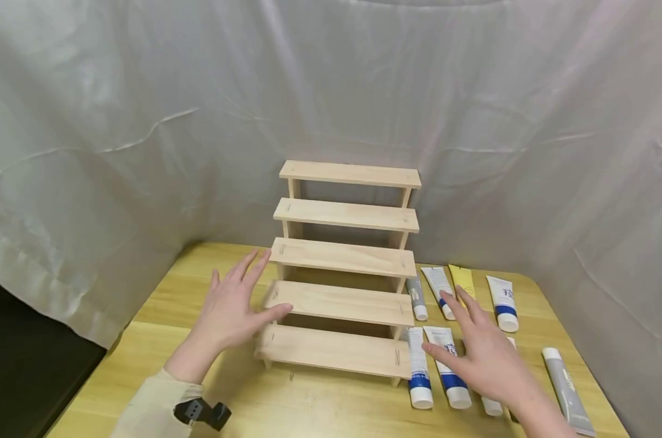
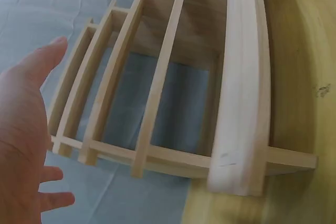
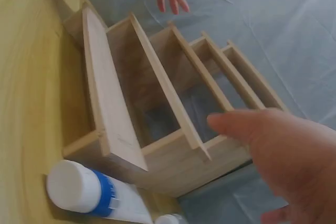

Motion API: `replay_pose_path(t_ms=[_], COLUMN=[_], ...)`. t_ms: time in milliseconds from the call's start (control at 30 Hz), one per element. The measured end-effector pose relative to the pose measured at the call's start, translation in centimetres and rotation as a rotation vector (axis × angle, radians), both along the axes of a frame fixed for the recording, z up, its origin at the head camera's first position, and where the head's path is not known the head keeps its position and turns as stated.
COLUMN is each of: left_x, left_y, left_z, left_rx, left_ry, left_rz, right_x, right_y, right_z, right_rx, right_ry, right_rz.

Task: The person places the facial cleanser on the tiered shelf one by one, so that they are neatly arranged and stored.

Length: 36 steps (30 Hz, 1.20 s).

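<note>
A pale wooden step rack (image 1: 341,301) with several tiers stands on the table, its plank steps bare. Beside its left edge is my left hand (image 1: 232,313), fingers spread and holding nothing; whether a fingertip touches the wood is unclear. My right hand (image 1: 489,359) hovers over tubes right of the rack, thumb and fingers apart, gripping nothing. Two white tubes with blue bands, one nearer the rack (image 1: 418,365) and one by the right thumb (image 1: 440,337), lie by the lowest steps. The right wrist view shows a white-capped tube (image 3: 123,203) next to the rack.
Behind them lie a grey tube (image 1: 416,298), a white tube (image 1: 437,283) and a yellow tube (image 1: 462,277). Farther right are another white tube (image 1: 503,301) and a grey tube (image 1: 568,392). Grey cloth (image 1: 331,79) hangs around the wooden table (image 1: 161,340).
</note>
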<state>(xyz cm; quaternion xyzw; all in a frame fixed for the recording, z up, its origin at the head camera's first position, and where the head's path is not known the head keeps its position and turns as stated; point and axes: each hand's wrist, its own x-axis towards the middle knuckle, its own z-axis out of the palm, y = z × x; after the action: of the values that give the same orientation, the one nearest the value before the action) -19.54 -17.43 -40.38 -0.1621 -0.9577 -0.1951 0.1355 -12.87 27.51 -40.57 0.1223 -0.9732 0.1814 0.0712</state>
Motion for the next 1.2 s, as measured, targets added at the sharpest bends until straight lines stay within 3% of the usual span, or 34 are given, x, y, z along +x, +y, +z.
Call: replay_pose_path(t_ms=[333, 500, 600, 767, 1200], left_x=[0.0, -0.2, -0.5, -0.9, -1.7], left_y=[-1.1, -1.1, -1.0, -1.0, -1.2], left_z=[-2.7, -4.1, -4.7, -5.5, -6.6], left_rx=[0.232, 0.339, 0.415, 0.549, 0.723], left_ry=[-0.112, -0.165, -0.178, -0.225, -0.28], left_rz=[-0.012, -0.028, -0.051, -0.06, -0.058], right_x=[0.3, 0.1, 0.1, -0.2, -1.0], right_y=[-0.6, -1.3, -1.8, -2.2, -2.8], right_z=[-3.0, -4.2, -4.5, -4.8, -5.5], right_rx=[-0.209, -0.28, -0.267, -0.252, -0.188], right_ry=[-0.108, -0.231, -0.308, -0.364, -0.38], right_rz=[0.022, -0.008, -0.046, -0.042, 0.022])
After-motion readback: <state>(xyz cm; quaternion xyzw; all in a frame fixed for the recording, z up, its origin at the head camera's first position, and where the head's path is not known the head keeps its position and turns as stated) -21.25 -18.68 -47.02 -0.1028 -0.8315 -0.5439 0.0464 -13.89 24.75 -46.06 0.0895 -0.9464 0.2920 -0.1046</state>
